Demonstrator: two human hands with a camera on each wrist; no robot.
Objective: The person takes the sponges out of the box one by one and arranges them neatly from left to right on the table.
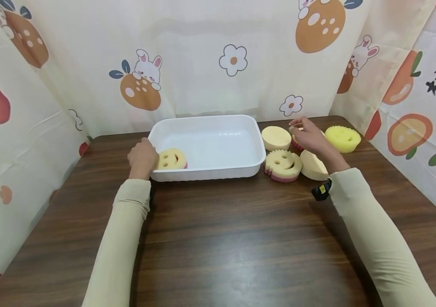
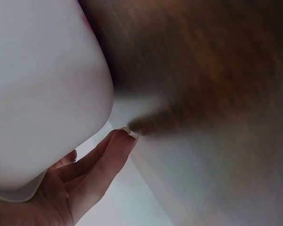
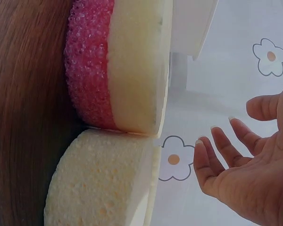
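The left hand [image 1: 142,157] rests against the near left corner of the white tray [image 1: 241,128], fingers relaxed and fairly straight along its outer wall in the left wrist view [image 2: 92,162], steadying it rather than gripping it. The right hand [image 1: 310,137] hovers over the group of sponges to the right of the tray, fingers loosely spread and holding nothing [image 3: 226,150]; its fingertips are nearest a pink-backed sponge [image 1: 297,145] that the hand mostly hides. Inside the tray, at its near left corner just beside the left hand, lies a smiley sponge [image 1: 172,159], pale yellow on top with a pink underside, face up. Outside, another smiley sponge [image 1: 282,164] with a scalloped edge sits touching the tray's right wall, a plain round cream sponge [image 1: 276,137] behind it, a pale sponge [image 1: 313,167] under the right wrist, and a bright yellow sponge [image 1: 342,138] farther right, all on the dark wooden table [image 1: 218,238], within easy reach of that hand
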